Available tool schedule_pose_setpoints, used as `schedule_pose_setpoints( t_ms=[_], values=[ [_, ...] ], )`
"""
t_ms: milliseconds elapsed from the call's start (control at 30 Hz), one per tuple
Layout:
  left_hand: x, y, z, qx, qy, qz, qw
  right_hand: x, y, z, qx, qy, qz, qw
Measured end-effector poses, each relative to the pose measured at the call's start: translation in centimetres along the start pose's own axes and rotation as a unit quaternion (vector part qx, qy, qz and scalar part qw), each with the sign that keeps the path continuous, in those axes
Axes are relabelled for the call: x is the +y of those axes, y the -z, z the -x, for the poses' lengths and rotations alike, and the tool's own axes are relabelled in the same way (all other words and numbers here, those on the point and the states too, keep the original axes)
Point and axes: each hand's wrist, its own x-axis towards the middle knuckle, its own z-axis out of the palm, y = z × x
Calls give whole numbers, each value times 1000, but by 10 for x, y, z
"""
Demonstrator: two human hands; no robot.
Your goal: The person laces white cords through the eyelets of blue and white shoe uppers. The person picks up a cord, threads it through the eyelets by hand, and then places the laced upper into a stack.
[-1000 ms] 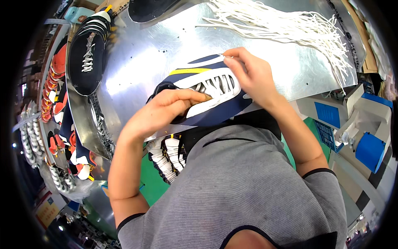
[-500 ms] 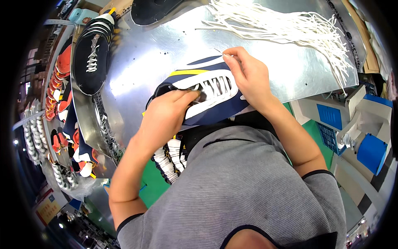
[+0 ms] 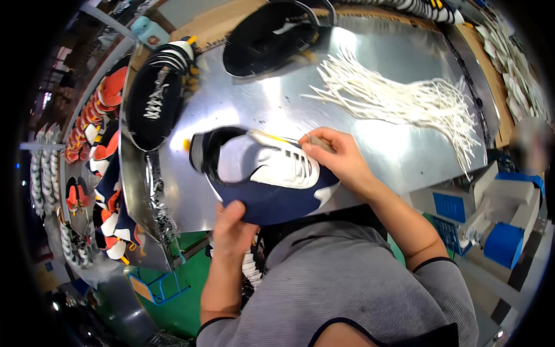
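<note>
A navy shoe upper [image 3: 272, 205] with a white lacing panel and a yellow stripe lies in front of me, its collar to the left and toe to the right. White lace [image 3: 298, 165] crosses its eyelets in rows. My left hand [image 3: 232, 226] grips the near side, thumb on top and fingers hidden beneath. At the far edge of the panel, my right hand [image 3: 338, 153] is closed in a pinch. A thin tip shows at its fingertips; what it belongs to is too small to tell.
Beyond the shoe, a bundle of white laces [image 3: 399, 95] is spread on the metal table [image 3: 243, 110]. Stacked black uppers [image 3: 156, 104] stand at the left, with another dark upper [image 3: 269, 40] at the back. Red and orange shoe parts [image 3: 113, 87] hang beyond the left edge.
My left hand has come out of the shoe opening and now holds its near side. The shoe has tilted, showing more of its navy side. My right hand stays pinched.
</note>
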Motion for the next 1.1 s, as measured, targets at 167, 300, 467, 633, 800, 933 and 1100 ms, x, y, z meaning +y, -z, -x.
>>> schedule_pose_setpoints(
  t_ms=[167,300,467,633,800,933,1100],
  values=[
    [111,-49,-42,138,-241,-534,798,2,35,-29,194,160,388,887],
    [162,36,-164,228,-228,-887,330,4,59,-49,232,143,481,833],
    [168,105,-268,193,-263,-877,352,24,70,-60,204,102,468,854],
    [88,50,-210,149,-403,-727,535,17,82,-51,206,95,303,925],
    [50,20,-285,159,-377,-712,570,-14,56,-50,185,81,212,956],
    [72,13,-282,246,-320,-659,634,-23,64,-39,181,19,238,954],
    [75,-61,-156,116,-644,-483,582,-19,86,-17,197,12,68,978]
  ],
)
